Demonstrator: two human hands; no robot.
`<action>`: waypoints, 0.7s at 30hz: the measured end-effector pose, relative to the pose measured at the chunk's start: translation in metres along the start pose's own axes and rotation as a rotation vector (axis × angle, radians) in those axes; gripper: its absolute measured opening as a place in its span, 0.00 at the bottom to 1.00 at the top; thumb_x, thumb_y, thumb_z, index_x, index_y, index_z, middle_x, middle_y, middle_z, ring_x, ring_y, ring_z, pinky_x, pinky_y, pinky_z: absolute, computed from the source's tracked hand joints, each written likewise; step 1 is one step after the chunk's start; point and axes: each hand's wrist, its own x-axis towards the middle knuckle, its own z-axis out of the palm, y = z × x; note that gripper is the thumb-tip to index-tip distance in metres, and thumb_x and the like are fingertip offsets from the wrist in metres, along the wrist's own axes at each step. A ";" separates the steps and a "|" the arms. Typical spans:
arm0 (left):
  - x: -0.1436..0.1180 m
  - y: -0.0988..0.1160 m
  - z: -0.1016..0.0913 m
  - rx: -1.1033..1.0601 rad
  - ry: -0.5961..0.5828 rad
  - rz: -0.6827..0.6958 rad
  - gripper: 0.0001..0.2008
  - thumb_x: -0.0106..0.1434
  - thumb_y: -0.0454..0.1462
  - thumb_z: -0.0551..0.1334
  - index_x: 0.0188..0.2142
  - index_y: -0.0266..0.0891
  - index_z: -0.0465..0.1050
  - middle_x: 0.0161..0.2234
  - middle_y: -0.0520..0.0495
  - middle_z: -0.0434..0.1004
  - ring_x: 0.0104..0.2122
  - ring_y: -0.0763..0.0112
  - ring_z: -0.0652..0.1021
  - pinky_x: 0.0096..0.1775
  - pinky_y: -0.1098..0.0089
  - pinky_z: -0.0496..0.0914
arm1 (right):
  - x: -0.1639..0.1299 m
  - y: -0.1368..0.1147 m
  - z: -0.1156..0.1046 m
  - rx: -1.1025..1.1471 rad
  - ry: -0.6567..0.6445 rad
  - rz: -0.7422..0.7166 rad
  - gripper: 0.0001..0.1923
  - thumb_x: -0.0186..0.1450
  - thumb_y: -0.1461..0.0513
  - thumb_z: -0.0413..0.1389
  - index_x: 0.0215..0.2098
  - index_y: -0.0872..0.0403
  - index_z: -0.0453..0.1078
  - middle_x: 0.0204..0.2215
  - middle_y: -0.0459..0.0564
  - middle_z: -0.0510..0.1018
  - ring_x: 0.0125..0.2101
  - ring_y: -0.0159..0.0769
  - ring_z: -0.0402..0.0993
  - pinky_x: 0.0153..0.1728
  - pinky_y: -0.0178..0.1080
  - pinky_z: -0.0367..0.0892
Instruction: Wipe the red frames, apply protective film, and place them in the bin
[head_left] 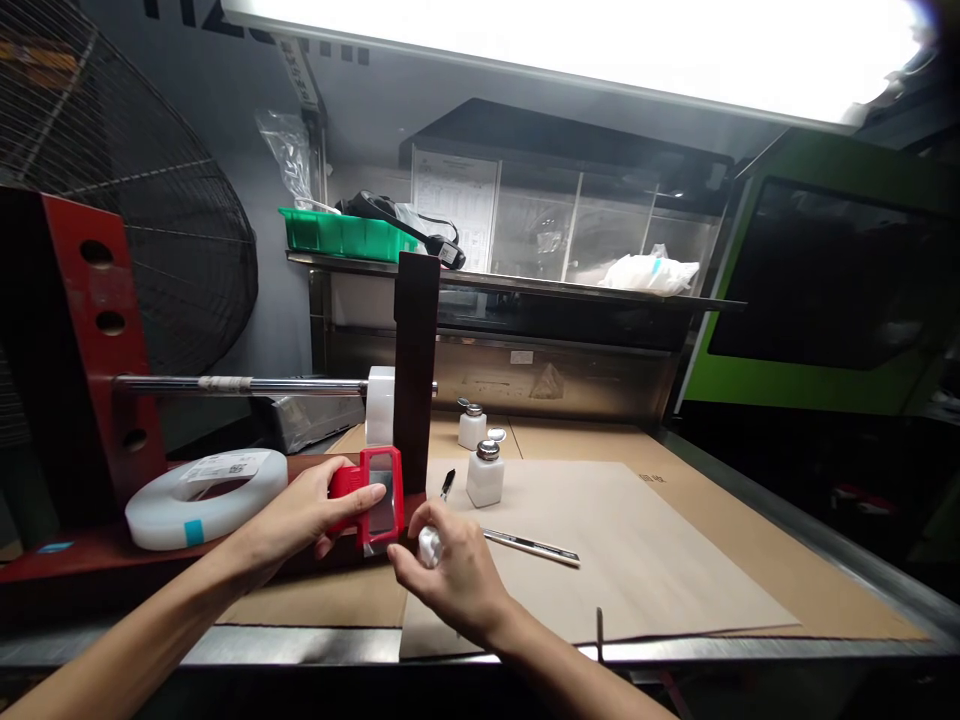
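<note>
Both forearms are reaching in from the near edge of the table (675, 520), over brown cardboard. My left hand (304, 515) is wrapping around the red plastic frame (371, 497) at the foot of the dark upright post (415, 370), thumb on top, fingers curling underneath. That frame is looking rigid and light, with a clear glossy pane I am judging slippery and easy to smudge, so I am gripping its red rim. My right hand (454, 575) is closing around a small white piece (428, 545), wrist bent inward, just beside the frame. I am judging that piece light.
</note>
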 end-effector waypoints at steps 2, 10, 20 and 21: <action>-0.002 0.003 0.000 -0.003 0.000 -0.002 0.25 0.49 0.56 0.64 0.32 0.39 0.62 0.19 0.57 0.64 0.17 0.76 0.63 0.17 0.76 0.57 | -0.002 0.008 -0.002 -0.255 -0.001 -0.225 0.17 0.59 0.60 0.52 0.47 0.54 0.68 0.24 0.46 0.75 0.21 0.31 0.66 0.23 0.33 0.55; -0.003 0.004 0.000 -0.032 -0.025 -0.008 0.24 0.50 0.57 0.63 0.31 0.39 0.62 0.19 0.55 0.66 0.19 0.76 0.64 0.18 0.77 0.56 | -0.002 0.029 -0.002 -0.860 -0.114 -0.612 0.38 0.58 0.69 0.46 0.65 0.51 0.45 0.21 0.44 0.75 0.16 0.34 0.65 0.16 0.37 0.43; -0.008 0.005 -0.002 -0.024 0.045 -0.045 0.25 0.47 0.56 0.65 0.33 0.41 0.63 0.18 0.57 0.65 0.17 0.75 0.62 0.18 0.76 0.54 | 0.012 0.071 -0.089 -0.806 -0.377 0.129 0.11 0.58 0.58 0.58 0.31 0.58 0.75 0.35 0.58 0.77 0.31 0.41 0.73 0.29 0.36 0.59; -0.008 0.005 -0.002 -0.025 0.046 -0.045 0.25 0.47 0.56 0.65 0.32 0.41 0.63 0.18 0.57 0.65 0.18 0.75 0.62 0.18 0.76 0.54 | 0.012 0.078 -0.094 -0.796 -0.403 0.157 0.10 0.56 0.58 0.60 0.31 0.58 0.75 0.34 0.58 0.77 0.32 0.41 0.73 0.29 0.36 0.59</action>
